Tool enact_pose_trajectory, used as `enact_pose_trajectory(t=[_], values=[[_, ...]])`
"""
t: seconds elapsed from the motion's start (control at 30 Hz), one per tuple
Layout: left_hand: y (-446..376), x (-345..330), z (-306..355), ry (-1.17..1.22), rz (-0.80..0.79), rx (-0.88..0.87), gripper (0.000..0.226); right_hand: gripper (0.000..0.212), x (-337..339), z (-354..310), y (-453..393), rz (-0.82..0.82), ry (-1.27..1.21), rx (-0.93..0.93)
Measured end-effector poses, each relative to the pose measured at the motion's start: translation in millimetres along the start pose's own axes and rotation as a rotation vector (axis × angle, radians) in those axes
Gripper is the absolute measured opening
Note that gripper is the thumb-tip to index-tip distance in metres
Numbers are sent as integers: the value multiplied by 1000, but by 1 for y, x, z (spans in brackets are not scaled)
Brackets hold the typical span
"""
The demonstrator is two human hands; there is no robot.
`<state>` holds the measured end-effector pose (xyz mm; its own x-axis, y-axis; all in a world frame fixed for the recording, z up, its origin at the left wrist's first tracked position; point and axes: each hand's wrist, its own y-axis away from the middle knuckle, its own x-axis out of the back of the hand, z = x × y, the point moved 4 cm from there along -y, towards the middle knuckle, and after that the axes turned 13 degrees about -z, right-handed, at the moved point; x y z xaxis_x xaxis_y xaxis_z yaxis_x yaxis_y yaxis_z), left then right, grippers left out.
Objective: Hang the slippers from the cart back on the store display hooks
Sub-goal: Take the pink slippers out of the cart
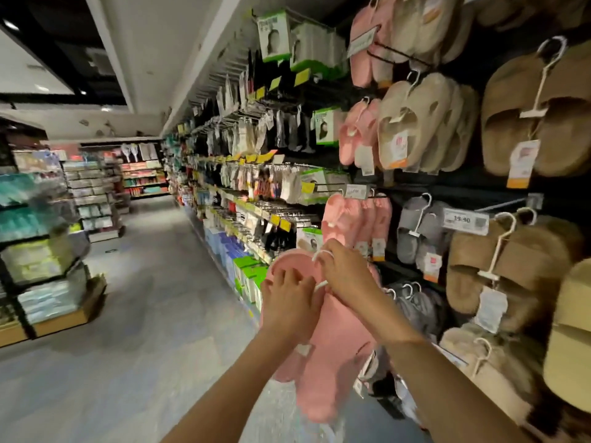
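Holding the pink slippers point(332, 356) at lower centre, the left hand point(289, 306) gripping their top and the right hand point(347, 276) pinching the white hanger point(319, 255), the person should steady the pair and lift the hanger's loop squarely onto the hook point(331, 186) just above.

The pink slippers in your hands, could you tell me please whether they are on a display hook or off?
Off. The pink slippers hang in front of the display, with the right hand gripping their white hanger and the left hand holding them.
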<state>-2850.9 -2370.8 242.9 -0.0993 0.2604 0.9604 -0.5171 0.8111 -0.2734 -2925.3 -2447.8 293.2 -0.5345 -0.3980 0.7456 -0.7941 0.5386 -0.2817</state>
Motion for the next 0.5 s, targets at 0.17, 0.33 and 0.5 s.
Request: enact_pose_trajectory(t=[0.17, 0.33, 0.5], values=[[-106, -15, -42, 20, -50, -9, 40, 13, -12, 14, -103, 5, -116, -17], [-213, -52, -65, 11, -40, -100, 62, 17, -26, 53, -201, 120, -31, -79], [-323, -88, -84, 40, -168, -293, 49, 19, -43, 104, -298, 155, 18, -210]])
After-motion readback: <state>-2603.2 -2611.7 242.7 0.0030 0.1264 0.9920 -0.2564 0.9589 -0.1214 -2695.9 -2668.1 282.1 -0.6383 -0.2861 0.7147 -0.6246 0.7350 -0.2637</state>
